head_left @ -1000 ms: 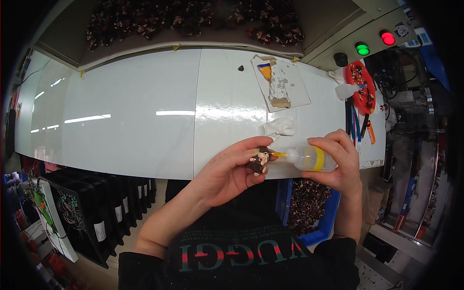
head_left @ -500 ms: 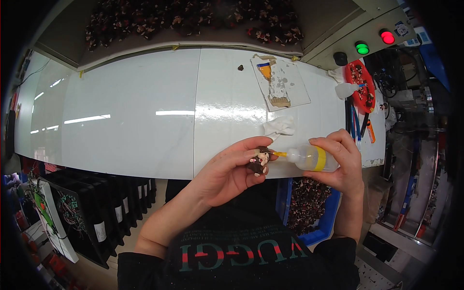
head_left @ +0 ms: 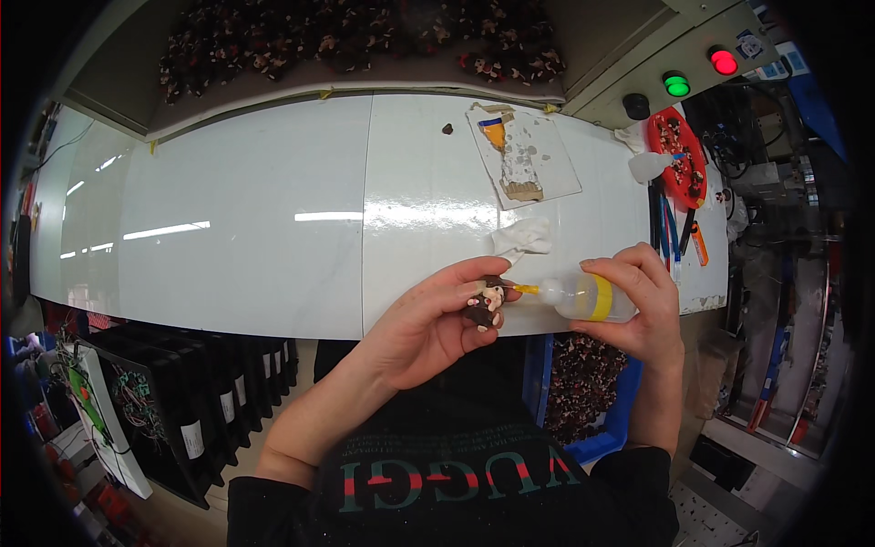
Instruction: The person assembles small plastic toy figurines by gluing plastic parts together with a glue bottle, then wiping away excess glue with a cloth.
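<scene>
Left hand (head_left: 428, 324) grips one small figurine (head_left: 485, 301); right hand (head_left: 638, 305) clasps one glue bottle (head_left: 583, 297), nozzle touching figurine.

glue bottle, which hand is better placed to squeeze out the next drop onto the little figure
Right. The right hand already wraps the glue bottle, its yellow nozzle touching the small figure. The left hand is busy pinching that figure in its fingers.

- Squeeze bottle (head_left: 588, 297): small, translucent, with a yellow band label and yellow nozzle, lying sideways just off the table's near edge.
- White rectangular labels (head_left: 191, 439) on black boxes under the table, lower left.
- Blue-and-white sticker (head_left: 749, 44) on the control box, top right.
</scene>
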The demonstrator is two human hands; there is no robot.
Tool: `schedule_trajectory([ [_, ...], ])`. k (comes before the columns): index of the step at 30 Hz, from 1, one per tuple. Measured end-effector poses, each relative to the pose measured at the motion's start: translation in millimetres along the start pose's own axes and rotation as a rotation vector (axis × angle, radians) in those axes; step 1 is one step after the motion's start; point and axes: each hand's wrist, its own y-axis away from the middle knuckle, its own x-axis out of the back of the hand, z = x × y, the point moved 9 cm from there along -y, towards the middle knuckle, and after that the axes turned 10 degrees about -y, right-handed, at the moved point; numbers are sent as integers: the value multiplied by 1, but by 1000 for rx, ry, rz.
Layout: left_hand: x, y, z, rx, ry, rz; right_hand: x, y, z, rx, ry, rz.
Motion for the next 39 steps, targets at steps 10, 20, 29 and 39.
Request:
schedule_trajectory([
  [10, -27, -10, 0, -92, -16, -114, 56, 43, 56, -127, -176, 243],
  [20, -58, -2, 15, -285, -573, 42, 226, 196, 216, -655, -62, 1117],
  [29, -42, -1, 27, -423, -729, 40, 198, 210, 227, -606, 236, 1233],
  [39, -27, 4, 26, -476, -710, -82, 94, 10, 166, -495, 110, 634],
])
